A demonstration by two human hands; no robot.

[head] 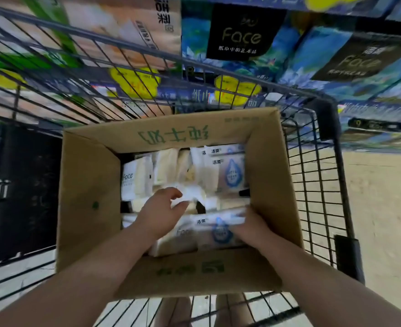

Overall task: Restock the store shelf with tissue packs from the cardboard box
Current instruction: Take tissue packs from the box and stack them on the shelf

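Several tissue packs (230, 171): stacked inside the cardboard box (88, 185)
Right hand (249, 228): fingers curled round a blue-drop pack (218, 232) by the box's near wall
Left hand (164, 213): loosely spread over the packs, holding nothing
Box: sits in wire cart (313, 185), with the shelf (383, 106) beyond

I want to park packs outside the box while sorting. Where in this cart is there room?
Widest bare-looking patch: the cart bottom left of the cardboard box, up to the wire side. Right of the box, only a thin strip. Inside, tissue packs, left hand and right hand crowd it.
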